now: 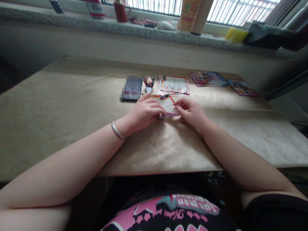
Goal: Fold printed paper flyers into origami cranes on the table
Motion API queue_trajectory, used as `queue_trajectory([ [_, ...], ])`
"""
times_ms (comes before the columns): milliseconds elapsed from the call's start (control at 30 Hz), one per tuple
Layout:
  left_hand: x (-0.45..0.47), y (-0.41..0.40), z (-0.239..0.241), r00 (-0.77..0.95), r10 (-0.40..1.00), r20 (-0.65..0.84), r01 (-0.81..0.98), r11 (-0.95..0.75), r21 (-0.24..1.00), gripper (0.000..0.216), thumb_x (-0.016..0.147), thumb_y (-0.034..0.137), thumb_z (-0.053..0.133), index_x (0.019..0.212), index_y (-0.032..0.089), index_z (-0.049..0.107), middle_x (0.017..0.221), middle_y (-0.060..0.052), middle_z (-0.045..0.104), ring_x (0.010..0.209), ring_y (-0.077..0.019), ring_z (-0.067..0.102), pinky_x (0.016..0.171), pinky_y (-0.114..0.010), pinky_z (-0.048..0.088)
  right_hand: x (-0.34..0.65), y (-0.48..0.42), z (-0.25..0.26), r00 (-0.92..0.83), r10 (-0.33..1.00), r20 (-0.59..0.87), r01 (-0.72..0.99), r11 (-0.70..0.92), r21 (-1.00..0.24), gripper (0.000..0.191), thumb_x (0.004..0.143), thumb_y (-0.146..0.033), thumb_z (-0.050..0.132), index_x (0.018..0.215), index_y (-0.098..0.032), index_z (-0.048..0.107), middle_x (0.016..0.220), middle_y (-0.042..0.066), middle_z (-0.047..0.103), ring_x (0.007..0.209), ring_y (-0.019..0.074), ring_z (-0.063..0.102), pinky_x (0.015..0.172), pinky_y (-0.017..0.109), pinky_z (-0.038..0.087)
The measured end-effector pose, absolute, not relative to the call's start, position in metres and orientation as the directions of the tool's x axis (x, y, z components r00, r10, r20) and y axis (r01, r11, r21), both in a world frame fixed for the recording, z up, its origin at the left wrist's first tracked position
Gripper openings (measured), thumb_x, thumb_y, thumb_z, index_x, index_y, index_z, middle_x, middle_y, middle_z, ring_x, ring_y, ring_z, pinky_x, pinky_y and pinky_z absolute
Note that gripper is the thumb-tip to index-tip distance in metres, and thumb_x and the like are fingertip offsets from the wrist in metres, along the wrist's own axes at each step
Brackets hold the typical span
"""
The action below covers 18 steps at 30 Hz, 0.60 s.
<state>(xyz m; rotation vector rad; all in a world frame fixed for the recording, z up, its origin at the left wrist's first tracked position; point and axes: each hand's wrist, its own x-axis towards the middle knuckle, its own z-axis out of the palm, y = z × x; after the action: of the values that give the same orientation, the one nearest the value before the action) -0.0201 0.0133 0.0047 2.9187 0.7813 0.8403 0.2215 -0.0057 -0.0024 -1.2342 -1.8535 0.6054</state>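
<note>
A printed paper sheet (167, 104), white with an orange and red border, lies on the table in front of me, its near edge slightly raised. My left hand (149, 110) lies over its left side, fingers pressed together on the paper and partly hiding it. At the right edge, my right hand (189, 110) pinches the sheet between thumb and fingers. Just beyond the left hand stands a small folded paper figure (149, 84) with pointed tips. A dark phone-like device (133, 88) lies beside it, partly blurred out.
Behind the hands is a stack of white printed sheets with red edges (175, 85). Colourful cards (208, 78) lie farther right, with another card pile (243, 87) beside them. Bottles and a red container (119, 12) stand on the window sill (144, 31). The table (72, 96) has a beige cover.
</note>
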Motion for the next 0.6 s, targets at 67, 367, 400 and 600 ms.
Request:
queue_trajectory([
  [67,-0.022,0.018,0.003,0.730,0.450,0.514,0.429,-0.887,0.168,0.023,0.093,0.018,0.056,0.096,0.029,0.075,0.100,0.003,0.078,0.109,-0.0184,0.066,0.118,-0.049,0.030,0.224,-0.005,-0.001,-0.190,0.907,0.376,0.586,0.413,-0.697,0.013,0.085,-0.028,0.059,0.080,-0.020,0.068,0.074,0.001,0.068,0.064,0.0144,0.058,0.062,0.030,0.047],
  [367,-0.028,0.024,0.006,0.759,0.431,0.488,0.286,-0.894,0.345,0.023,0.089,0.013,0.053,0.090,0.025,0.073,0.102,-0.001,0.077,0.119,-0.0199,0.063,0.110,-0.044,0.045,0.243,0.007,-0.006,-0.404,0.730,0.551,0.658,0.651,-0.379,0.027,0.076,-0.011,0.064,0.096,-0.026,0.075,0.099,0.006,0.064,0.091,0.0203,0.061,0.083,0.040,0.054],
  [400,-0.029,0.022,0.008,0.769,0.427,0.476,0.277,-0.893,0.354,0.021,0.089,0.014,0.054,0.090,0.025,0.073,0.102,-0.001,0.077,0.120,-0.0204,0.063,0.113,-0.045,0.043,0.243,0.007,-0.006,-0.426,0.715,0.554,0.659,0.665,-0.351,0.026,0.076,-0.011,0.066,0.096,-0.027,0.075,0.100,0.006,0.063,0.094,0.0208,0.061,0.086,0.041,0.053],
  [600,-0.030,0.013,0.022,0.817,0.422,0.394,0.232,-0.864,0.446,0.027,0.095,0.035,0.046,0.092,0.023,0.070,0.108,-0.006,0.075,0.124,-0.0242,0.059,0.111,-0.044,0.044,0.240,0.001,-0.003,-0.566,0.679,0.468,0.658,0.714,-0.239,0.024,0.078,-0.009,0.065,0.086,-0.029,0.075,0.108,0.004,0.067,0.107,0.0237,0.058,0.098,0.047,0.049],
])
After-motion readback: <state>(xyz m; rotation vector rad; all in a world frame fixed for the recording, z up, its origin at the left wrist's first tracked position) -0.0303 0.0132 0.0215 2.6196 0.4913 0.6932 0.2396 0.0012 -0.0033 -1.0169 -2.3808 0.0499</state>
